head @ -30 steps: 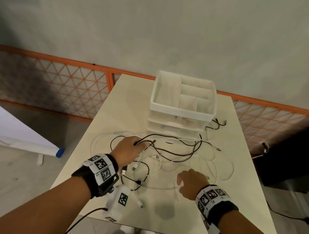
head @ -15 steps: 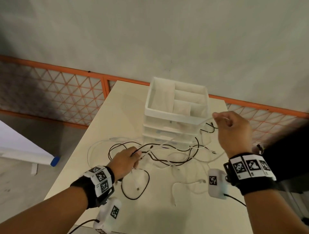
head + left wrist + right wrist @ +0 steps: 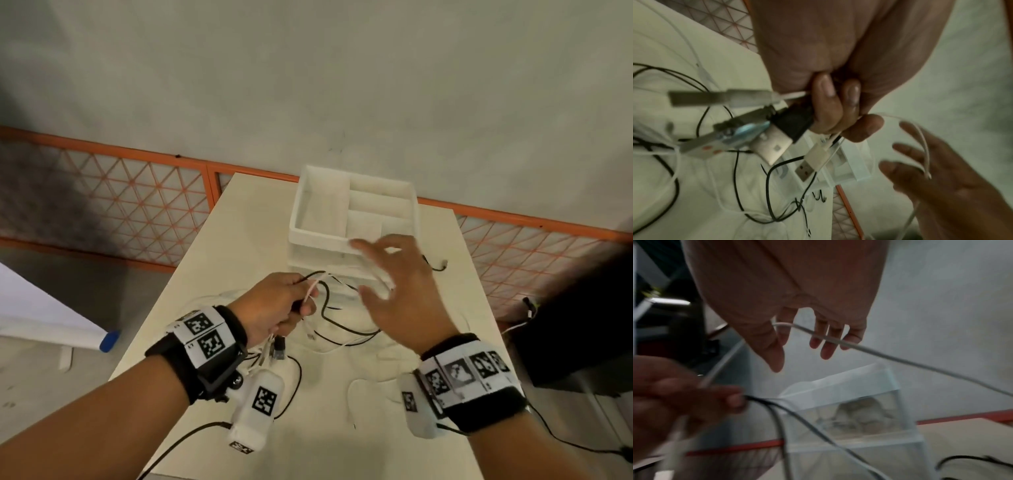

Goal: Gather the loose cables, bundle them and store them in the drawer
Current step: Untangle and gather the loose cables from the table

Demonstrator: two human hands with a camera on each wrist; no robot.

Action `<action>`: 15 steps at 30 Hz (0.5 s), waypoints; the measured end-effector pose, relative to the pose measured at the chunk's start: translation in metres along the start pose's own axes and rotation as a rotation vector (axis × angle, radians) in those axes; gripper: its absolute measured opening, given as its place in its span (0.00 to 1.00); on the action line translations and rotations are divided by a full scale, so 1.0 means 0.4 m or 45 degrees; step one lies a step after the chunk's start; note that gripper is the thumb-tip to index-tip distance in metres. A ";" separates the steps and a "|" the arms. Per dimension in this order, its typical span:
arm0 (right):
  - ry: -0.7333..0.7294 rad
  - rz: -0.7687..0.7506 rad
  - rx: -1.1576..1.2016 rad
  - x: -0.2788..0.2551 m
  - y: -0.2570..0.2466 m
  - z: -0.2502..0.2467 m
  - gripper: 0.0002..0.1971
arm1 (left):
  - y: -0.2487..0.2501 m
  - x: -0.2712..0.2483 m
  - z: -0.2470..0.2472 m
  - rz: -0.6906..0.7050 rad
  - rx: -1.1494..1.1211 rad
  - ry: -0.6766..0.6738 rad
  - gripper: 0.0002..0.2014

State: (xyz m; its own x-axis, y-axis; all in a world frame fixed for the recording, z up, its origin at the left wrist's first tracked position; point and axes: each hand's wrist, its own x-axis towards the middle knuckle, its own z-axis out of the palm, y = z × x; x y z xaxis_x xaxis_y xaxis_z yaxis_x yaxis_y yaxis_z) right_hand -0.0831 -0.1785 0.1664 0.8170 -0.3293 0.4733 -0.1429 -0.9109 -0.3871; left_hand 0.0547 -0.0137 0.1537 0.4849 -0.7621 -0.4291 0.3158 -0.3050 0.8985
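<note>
Above table (image 3: 239, 219): left hand (image 3: 274, 308) grips cables (image 3: 342, 330); right hand (image 3: 400, 291) spread, white cable (image 3: 879, 353) draped; no legible writing.

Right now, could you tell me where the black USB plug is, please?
The black USB plug is in the left hand, sticking out below the curled fingers beside a white USB plug, above the cables on the table.

I seem to be working in a bare test space or workshop rather than a home: a plain cream tabletop (image 3: 239, 246) stands against an unfinished grey wall (image 3: 308, 85), an orange-framed lattice barrier (image 3: 120, 202) runs behind it, and the floor (image 3: 34, 370) is raw concrete.
</note>
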 end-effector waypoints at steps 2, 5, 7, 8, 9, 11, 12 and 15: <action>-0.162 -0.068 0.145 0.011 -0.050 0.022 0.22 | 0.000 0.001 0.019 0.001 -0.006 -0.067 0.10; -0.285 0.089 0.422 0.015 -0.067 0.032 0.11 | 0.004 -0.005 0.019 0.021 0.009 -0.092 0.10; -0.326 0.226 0.533 0.014 -0.064 0.024 0.10 | 0.009 -0.009 0.010 0.064 0.053 -0.073 0.11; -0.370 0.277 0.536 0.013 -0.064 0.019 0.09 | 0.009 -0.011 0.005 0.085 0.092 -0.052 0.11; -0.411 0.313 0.517 0.013 -0.064 0.016 0.07 | 0.011 -0.014 0.003 0.107 0.139 -0.033 0.12; -0.455 0.365 0.476 0.011 -0.064 0.017 0.07 | 0.013 -0.013 0.001 0.166 0.258 -0.002 0.13; -0.471 0.395 0.473 0.011 -0.064 0.020 0.07 | 0.013 -0.012 0.003 0.196 0.309 0.005 0.13; -0.508 0.484 0.441 0.014 -0.071 0.029 0.09 | 0.014 -0.010 0.015 0.203 0.224 -0.018 0.13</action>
State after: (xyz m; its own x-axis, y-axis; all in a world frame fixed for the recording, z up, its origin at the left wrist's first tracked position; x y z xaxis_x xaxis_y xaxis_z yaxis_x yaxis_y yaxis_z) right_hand -0.0680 -0.1516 0.1706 0.8994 -0.4342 -0.0516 -0.3289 -0.5941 -0.7341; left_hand 0.0495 -0.0157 0.1611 0.5052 -0.8162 -0.2802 0.0886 -0.2739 0.9577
